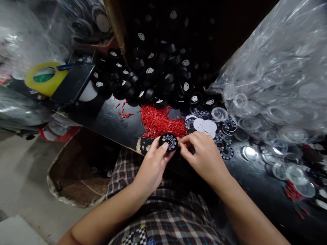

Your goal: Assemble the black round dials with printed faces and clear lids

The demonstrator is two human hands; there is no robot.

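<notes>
My left hand [153, 164] is closed around a round black dial gauge [170, 140], thumb pressed on its printed face near the lower edge. Close to the gauge's right side, my right hand [204, 154] pinches thumb and forefinger together; whatever lies between those fingertips is too small to make out. Just beyond both hands spreads a heap of red pointers [160, 120]. Loose dial discs [209, 126], some white side up and others showing black printing, lie past my right hand.
Many black round housings [149, 85] spill from a dark box behind the pointers. At right, a plastic bag [281, 85] holds clear round covers, with more loose covers [296, 174] beside it. Yellow tape [29, 80] and a phone-like black slab [74, 81] sit left. An open carton [74, 180] stands below.
</notes>
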